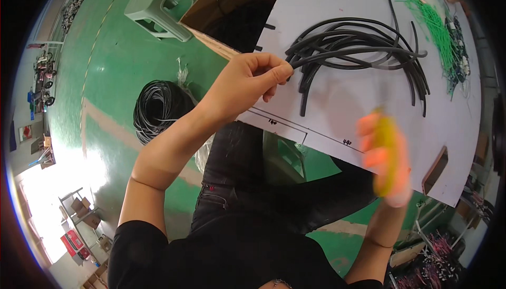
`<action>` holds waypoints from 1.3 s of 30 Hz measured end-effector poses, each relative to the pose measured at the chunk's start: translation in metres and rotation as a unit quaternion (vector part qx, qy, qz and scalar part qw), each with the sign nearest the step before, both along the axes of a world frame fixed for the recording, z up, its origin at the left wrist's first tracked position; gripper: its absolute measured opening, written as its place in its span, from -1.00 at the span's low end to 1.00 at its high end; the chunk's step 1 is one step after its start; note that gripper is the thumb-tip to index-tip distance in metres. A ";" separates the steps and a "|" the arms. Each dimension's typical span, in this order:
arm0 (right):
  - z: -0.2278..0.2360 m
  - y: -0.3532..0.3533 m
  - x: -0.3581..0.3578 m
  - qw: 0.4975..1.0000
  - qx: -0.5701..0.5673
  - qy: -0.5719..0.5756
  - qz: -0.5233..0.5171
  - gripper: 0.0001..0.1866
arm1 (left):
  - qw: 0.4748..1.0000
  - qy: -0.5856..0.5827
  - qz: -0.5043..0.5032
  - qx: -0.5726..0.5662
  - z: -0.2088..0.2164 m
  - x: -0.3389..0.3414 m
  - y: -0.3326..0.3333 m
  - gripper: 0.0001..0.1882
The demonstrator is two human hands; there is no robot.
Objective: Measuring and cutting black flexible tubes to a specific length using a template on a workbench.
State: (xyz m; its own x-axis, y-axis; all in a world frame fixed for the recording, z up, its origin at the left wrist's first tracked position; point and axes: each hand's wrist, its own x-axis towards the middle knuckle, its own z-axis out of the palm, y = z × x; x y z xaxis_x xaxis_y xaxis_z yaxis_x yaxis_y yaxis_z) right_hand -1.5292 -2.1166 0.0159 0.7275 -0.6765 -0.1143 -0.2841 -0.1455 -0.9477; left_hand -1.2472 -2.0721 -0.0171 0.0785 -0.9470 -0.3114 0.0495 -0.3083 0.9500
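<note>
My left hand [258, 80] is closed, its thumb and forefinger pinching a length of black tube [348, 54] near one end. This piece runs right across a loose pile of curved black tubes [327, 41] on the white tabletop [327, 96]. Over the table's near edge, my right hand [387, 154] is smeared by motion. Its fingers wrap round a yellow-handled tool [387, 154] whose upper part points toward the pile. That upper part is too blurred to tell its exact kind.
Green strands [435, 30] lie at the table's far right. An open cardboard box [221, 47] with dark contents stands left of the table. On the green floor are a coil of thin black line [161, 109] and a grey-green stool [158, 7]. Ruled marks line the table's near edge.
</note>
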 end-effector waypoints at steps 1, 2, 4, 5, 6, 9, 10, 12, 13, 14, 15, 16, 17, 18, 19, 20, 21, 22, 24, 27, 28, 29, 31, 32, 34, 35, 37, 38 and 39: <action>-0.004 0.018 0.016 0.998 0.058 0.016 -0.034 -0.48 | 1.000 0.024 -0.002 -0.009 0.002 0.000 -0.002 -0.77; -0.011 0.021 0.022 0.995 0.098 0.018 -0.011 -0.50 | 0.999 0.047 -0.001 -0.019 0.003 -0.003 -0.004 -0.77; -0.015 0.018 0.030 0.990 0.138 0.019 0.013 -0.52 | 0.999 0.050 -0.006 -0.021 0.006 -0.006 -0.007 -0.77; -0.014 0.016 0.034 0.985 0.167 0.022 0.024 -0.51 | 0.998 0.052 -0.006 -0.020 0.008 -0.007 -0.007 -0.78; -0.015 0.013 0.039 0.980 0.196 0.026 0.036 -0.49 | 0.998 0.050 -0.004 -0.021 0.008 -0.008 -0.006 -0.78; -0.022 0.010 0.051 0.991 0.129 0.025 0.040 -0.46 | 0.999 0.044 -0.003 -0.022 0.010 -0.011 -0.006 -0.78; -0.021 0.008 0.054 0.991 0.127 0.026 0.039 -0.46 | 0.998 0.050 -0.005 -0.026 0.010 -0.011 -0.007 -0.77; -0.017 0.004 0.059 0.987 0.144 0.057 0.038 -0.45 | 0.998 0.057 -0.008 -0.030 0.011 -0.011 -0.008 -0.77; -0.018 0.003 0.061 0.987 0.145 0.057 0.039 -0.45 | 0.998 0.049 -0.008 -0.025 0.012 -0.010 -0.008 -0.77; -0.019 0.002 0.063 0.986 0.159 0.050 0.030 -0.51 | 0.999 0.040 -0.008 -0.021 0.013 -0.010 -0.008 -0.76; -0.019 0.001 0.064 0.984 0.172 0.044 0.020 -0.55 | 0.999 0.041 -0.008 -0.020 0.013 -0.010 -0.008 -0.76; -0.018 0.001 0.066 0.984 0.172 0.044 0.021 -0.55 | 0.999 0.036 -0.009 -0.022 0.013 -0.009 -0.008 -0.76; -0.016 -0.001 0.067 0.984 0.165 0.058 0.023 -0.58 | 0.999 0.032 -0.010 -0.023 0.013 -0.009 -0.008 -0.76; -0.014 -0.002 0.068 0.985 0.157 0.072 0.024 -0.60 | 0.999 0.032 -0.010 -0.023 0.014 -0.008 -0.008 -0.76; -0.015 -0.002 0.069 0.985 0.157 0.072 0.024 -0.60 | 0.999 0.033 -0.014 -0.021 0.014 -0.007 -0.008 -0.77; -0.015 -0.003 0.069 0.976 0.206 0.068 0.013 -0.61 | 0.999 0.033 -0.019 -0.019 0.014 -0.007 -0.008 -0.77; -0.015 -0.004 0.069 0.965 0.254 0.063 0.002 -0.60 | 0.999 0.034 -0.020 -0.019 0.012 -0.006 -0.008 -0.77; -0.015 -0.004 0.070 0.965 0.254 0.063 0.001 -0.60 | 0.999 0.027 -0.020 -0.018 0.010 -0.005 -0.007 -0.77; -0.015 -0.005 0.072 0.962 0.232 0.142 -0.006 -0.70 | 0.999 0.020 -0.022 -0.018 0.012 -0.004 -0.006 -0.77; -0.012 0.006 0.069 0.940 0.309 0.043 -0.136 -0.78 | 0.999 -0.022 -0.042 -0.004 0.020 -0.004 0.001 -0.78; -0.014 0.011 0.068 0.940 0.306 0.042 -0.142 -0.78 | 0.999 -0.023 -0.041 -0.026 0.020 -0.004 0.006 -0.79; -0.020 0.021 0.070 0.938 0.279 -0.039 -0.200 -0.78 | 0.998 -0.021 -0.042 -0.045 0.019 -0.006 0.011 -0.79; -0.027 0.037 0.079 0.924 0.248 -0.118 -0.267 -0.77 | 0.996 0.016 -0.076 -0.032 0.029 -0.018 0.023 -0.78; -0.029 0.042 0.086 0.915 0.245 -0.181 -0.263 -0.76 | 0.993 0.049 -0.101 -0.019 0.033 -0.024 0.028 -0.74; -0.031 0.049 0.090 0.901 0.236 -0.244 -0.271 -0.75 | 0.986 0.113 -0.115 -0.031 0.030 -0.031 0.033 -0.71; -0.031 0.051 0.088 0.900 0.245 -0.255 -0.257 -0.75 | 0.984 0.123 -0.125 -0.013 0.031 -0.033 0.032 -0.72; -0.032 0.056 0.084 0.893 0.247 -0.268 -0.263 -0.76 | 0.981 0.137 -0.137 0.017 0.033 -0.040 0.030 -0.77; -0.035 0.061 0.080 0.894 0.230 -0.277 -0.268 -0.78 | 0.976 0.143 -0.164 0.019 0.035 -0.044 0.031 -0.77; -0.038 0.064 0.074 0.893 0.212 -0.284 -0.276 -0.81 | 0.983 0.099 -0.152 0.034 0.037 -0.048 0.033 -0.74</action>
